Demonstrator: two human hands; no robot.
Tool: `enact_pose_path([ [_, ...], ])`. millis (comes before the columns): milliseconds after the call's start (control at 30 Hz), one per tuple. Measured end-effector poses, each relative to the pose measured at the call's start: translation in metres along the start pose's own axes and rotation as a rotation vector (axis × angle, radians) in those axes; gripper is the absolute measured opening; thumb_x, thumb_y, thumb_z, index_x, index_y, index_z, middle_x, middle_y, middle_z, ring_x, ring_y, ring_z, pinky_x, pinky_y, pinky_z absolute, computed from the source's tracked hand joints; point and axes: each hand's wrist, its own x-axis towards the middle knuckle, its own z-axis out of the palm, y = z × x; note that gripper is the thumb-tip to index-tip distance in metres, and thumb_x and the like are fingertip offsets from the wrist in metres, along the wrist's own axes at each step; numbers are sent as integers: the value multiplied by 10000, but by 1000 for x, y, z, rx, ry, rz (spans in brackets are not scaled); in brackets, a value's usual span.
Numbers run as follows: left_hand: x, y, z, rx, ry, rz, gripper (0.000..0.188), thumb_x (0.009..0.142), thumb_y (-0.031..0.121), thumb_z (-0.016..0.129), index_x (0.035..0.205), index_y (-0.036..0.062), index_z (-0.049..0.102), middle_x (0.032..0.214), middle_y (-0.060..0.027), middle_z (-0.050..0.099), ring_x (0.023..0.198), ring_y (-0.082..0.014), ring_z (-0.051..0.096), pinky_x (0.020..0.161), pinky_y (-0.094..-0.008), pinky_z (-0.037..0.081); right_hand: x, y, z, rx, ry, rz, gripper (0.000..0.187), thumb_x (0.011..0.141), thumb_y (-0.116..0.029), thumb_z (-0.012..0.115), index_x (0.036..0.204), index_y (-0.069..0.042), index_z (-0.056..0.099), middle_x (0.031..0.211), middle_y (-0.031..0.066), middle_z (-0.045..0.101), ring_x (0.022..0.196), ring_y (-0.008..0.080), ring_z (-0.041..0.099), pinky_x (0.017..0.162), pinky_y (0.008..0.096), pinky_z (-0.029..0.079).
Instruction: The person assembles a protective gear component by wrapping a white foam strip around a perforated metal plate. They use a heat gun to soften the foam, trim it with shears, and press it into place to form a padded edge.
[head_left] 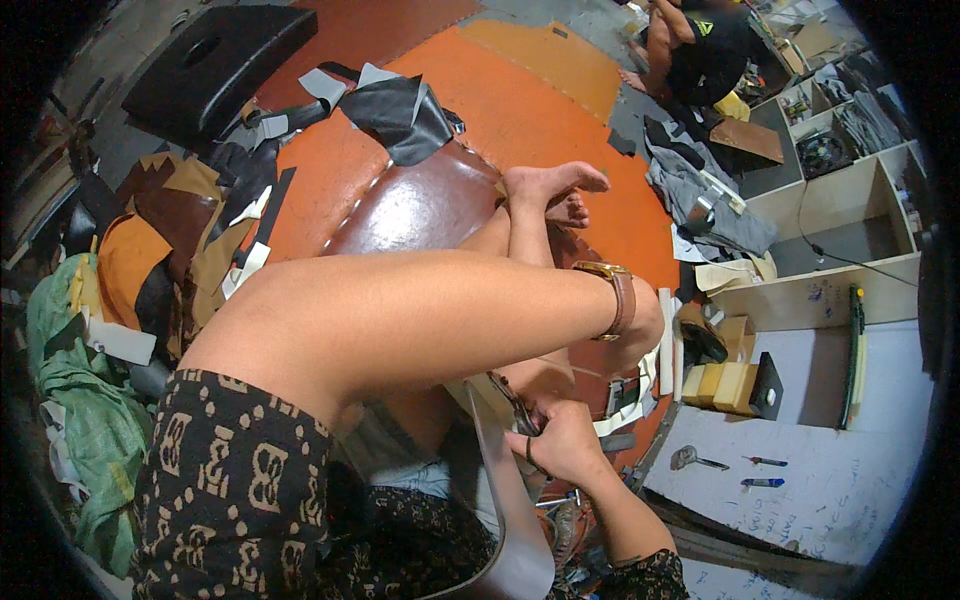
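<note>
My left forearm reaches across the middle, a brown-strapped watch at its wrist. My left hand (640, 335) bends down beyond the watch, and its fingers are hidden. Below it, my right hand (572, 440) is closed round what look like dark-handled scissors (524, 408), partly covered by the fingers. Close to the left of that hand, a smooth grey sheet (500, 490) curves down to the lower edge; I cannot tell whether the scissors touch it. White strips (650, 372) lie near my left hand.
My bare feet (560, 190) rest on orange floor sheeting (500, 95). Black scraps (400, 115) lie beyond; brown pieces and a green sack (85, 450) are at left. White-topped shelving (800, 470) with yellow blocks (720, 385) stands at right. Another person (705, 55) sits far right.
</note>
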Motion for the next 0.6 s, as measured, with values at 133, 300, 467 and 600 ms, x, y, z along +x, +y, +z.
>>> enact_pose_path([
  [133,-1,-4,-4,-33,6,-13,472,971,366,733,1336,71,780,1363,-135,751,1260,-351,712,1003,-536,576,1,-3,-1,20,-5,9,482,828,-369,850,1148,-30,726,793,173,690,768,402,709,729,486,569],
  [300,11,-12,1,-82,27,16,474,971,364,734,1338,69,778,1360,-135,754,1255,-351,716,1007,-541,572,4,-1,1,-13,0,-4,397,845,-313,795,1108,-27,712,808,202,700,767,410,715,732,490,572],
  [467,0,-7,-2,-47,47,-18,452,952,324,722,1317,66,787,1346,-144,759,1244,-351,722,992,-545,577,5,-10,-5,54,-32,52,398,845,-313,785,1111,-26,715,834,222,715,787,409,725,744,490,574],
  [600,-4,-6,-7,-51,45,3,455,927,311,728,1300,57,792,1333,-150,761,1231,-352,727,971,-550,584,7,-4,-2,27,-15,-5,450,860,-334,790,1191,-37,716,917,246,742,854,430,746,785,494,590],
])
